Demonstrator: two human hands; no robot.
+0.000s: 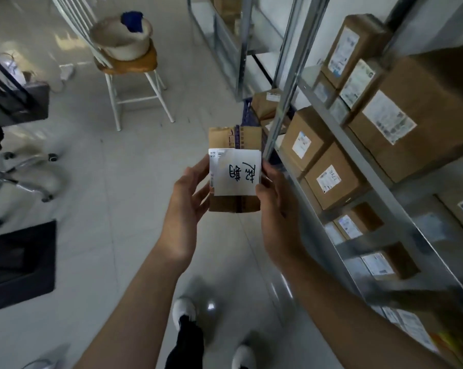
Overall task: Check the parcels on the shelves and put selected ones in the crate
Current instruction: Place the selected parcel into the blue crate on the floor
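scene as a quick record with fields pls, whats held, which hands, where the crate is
held item: small brown cardboard parcel with a white handwritten label
grip: left hand and right hand hold its opposite sides
crate: blue plastic crate beyond the parcel, cardboard parcels inside
shelves: grey metal shelving on the right, carrying labelled cardboard boxes

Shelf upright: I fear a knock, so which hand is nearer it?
Right. The right hand grips the parcel by its right edge, beside the shelf upright; the left hand holds the opposite edge, farther off.
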